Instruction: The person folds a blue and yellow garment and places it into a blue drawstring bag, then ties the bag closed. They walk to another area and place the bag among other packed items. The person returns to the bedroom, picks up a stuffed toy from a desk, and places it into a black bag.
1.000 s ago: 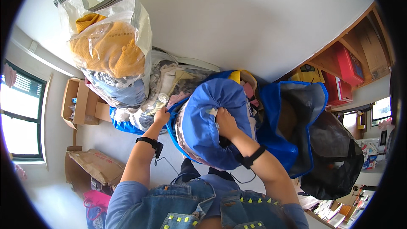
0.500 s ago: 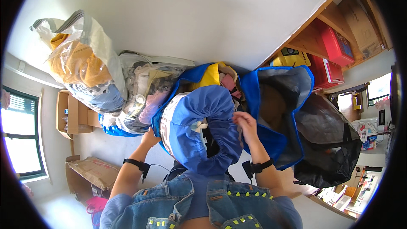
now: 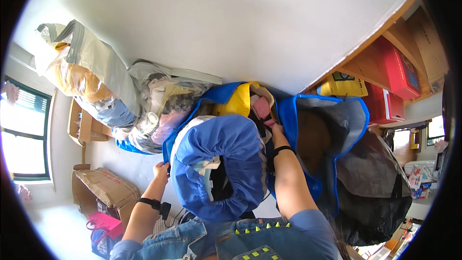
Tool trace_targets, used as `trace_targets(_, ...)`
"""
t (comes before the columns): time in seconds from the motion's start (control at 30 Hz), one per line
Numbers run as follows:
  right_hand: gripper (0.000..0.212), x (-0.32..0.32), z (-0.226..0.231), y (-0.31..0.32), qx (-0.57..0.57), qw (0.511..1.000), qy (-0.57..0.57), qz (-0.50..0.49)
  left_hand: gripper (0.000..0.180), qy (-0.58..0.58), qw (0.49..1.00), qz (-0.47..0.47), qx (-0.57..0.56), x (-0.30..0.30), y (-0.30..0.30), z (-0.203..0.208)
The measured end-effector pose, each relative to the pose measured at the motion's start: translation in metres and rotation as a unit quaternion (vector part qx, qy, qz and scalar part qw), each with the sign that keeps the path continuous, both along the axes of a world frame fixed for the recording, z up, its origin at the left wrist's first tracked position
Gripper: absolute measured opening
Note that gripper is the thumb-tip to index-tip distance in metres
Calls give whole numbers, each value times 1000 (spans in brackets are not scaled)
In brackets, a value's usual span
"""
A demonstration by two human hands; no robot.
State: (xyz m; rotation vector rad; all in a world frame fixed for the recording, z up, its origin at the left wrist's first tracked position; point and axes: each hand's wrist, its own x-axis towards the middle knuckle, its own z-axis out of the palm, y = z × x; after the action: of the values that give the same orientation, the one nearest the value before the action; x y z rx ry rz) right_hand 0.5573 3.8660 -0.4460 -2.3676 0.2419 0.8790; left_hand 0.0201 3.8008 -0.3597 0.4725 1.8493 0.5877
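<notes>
We note the blue drawstring bag point(image 3: 240, 163) bulging at the near end of the open blue tote point(image 3: 222, 93), between the tote's left and right edges; how deep it sits, we cannot tell. Its gathered mouth gapes, showing a pale tag-like piece point(image 3: 208, 164) and dark contents point(image 3: 222, 188). Trouble, as we judge it: the bag looks round and bulky, so a lopsided tug on the tote could roll it over the near edge, and the loose mouth might spill onto the floor point(image 3: 106, 161). The tote's soft rim could also fold under the bulge, or the pink cloth point(image 3: 261, 108) snag inside the right edge. The left hand point(image 3: 162, 169) is at the tote's left edge, fingers apparently pinching the rim, drawstring bag just to their right. The right hand point(image 3: 277, 132) is by the right edge, near the pink cloth; its fingers are partly hidden, so whether they grip, we cannot tell. From them, the bag lies leftward and nearer us.
</notes>
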Motion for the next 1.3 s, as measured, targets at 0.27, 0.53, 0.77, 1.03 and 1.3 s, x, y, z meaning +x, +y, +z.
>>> trace_targets(0.27, 47, 34, -52, -27, 108, 989, 100, 18, 27, 16, 984, 171, -51, -9, 1, -39)
trace_targets(0.53, 49, 49, -104, -39, 168, 971, 158, 69, 39, -43, 959, 262, -95, 22, 17, -39)
trace_targets(0.77, 59, -20, -5, -67, 125, 969, 49, 207, 46, -160, 959, 219, -82, -40, 32, -52)
trace_targets(1.03, 36, -144, 70, -215, 205, 971, 76, 96, 45, 52, 998, 44, -19, -110, 69, -49)
trace_targets(1.3, 47, -239, 92, -315, 192, 971, 109, -93, 57, 3, 998, -56, 19, -116, 101, -30)
